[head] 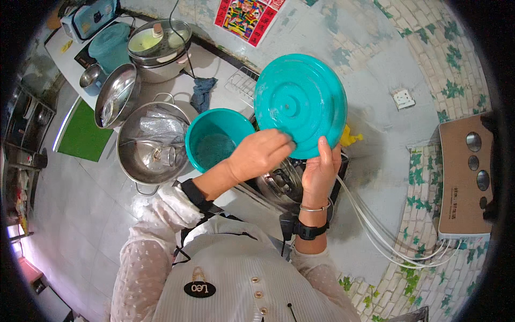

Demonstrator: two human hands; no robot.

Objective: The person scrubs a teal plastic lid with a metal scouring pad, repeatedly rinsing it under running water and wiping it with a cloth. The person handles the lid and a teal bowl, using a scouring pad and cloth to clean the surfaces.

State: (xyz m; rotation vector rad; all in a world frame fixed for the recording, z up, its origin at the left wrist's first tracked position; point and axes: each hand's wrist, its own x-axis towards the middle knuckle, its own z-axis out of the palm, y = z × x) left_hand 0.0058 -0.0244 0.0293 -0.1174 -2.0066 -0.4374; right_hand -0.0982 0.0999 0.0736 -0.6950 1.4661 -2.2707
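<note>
A round teal plastic lid (287,106) is held up, tilted, above the counter, with wet-looking streaks on its face. My right hand (324,165) grips its lower right rim, thumb over the face. Curled fingers of my left hand (263,155) rest at the lid's lower left edge; whether anything is inside them is hidden. Beneath and left of the lid stands a teal plastic tub (219,139), open at the top. Touching or close beside it, a large two-handled steel pot (130,163) holds clear plastic wrapping (161,126) and a clear cup-like item (169,156).
Shiny metal cookware (277,185) sits below my hands. A dark cloth (203,94) and wire rack (241,82) lie behind the tub. A tilted steel pan (116,96), glass-lidded pot (159,48) and blue-green lidded bucket (110,46) stand at left. White tubes (370,225) hang at right.
</note>
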